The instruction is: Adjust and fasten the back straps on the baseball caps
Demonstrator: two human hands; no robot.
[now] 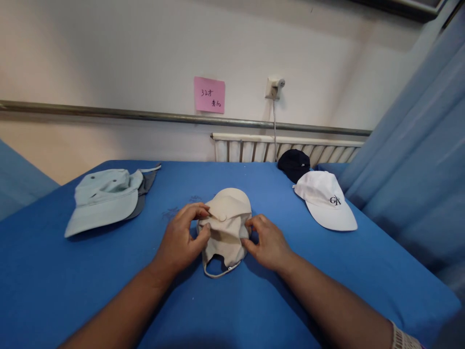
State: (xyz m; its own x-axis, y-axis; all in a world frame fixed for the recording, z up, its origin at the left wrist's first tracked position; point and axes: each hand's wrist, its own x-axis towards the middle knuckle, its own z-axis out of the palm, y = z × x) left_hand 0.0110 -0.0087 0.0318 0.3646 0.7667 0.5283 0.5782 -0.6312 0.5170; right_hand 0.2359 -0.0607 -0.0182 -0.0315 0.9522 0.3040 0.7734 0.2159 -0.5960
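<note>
A beige baseball cap [227, 235] lies at the middle of the blue-covered table, its brim pointing away from me and its back strap toward me. The crown looks slack and partly caved in. My left hand [185, 235] pinches the cap's left side between thumb and fingers. On the opposite side, my right hand [267, 240] grips the cap's right edge, thumb and fingers curled around the fabric.
A light blue cap [105, 194] rests on a dark grey cap [148, 182] at the left. To the right are a white cap [325, 201] with black lettering and a navy cap [294, 164]. Behind the table [218, 315] stand a radiator [247, 148] and a wall rail [145, 115].
</note>
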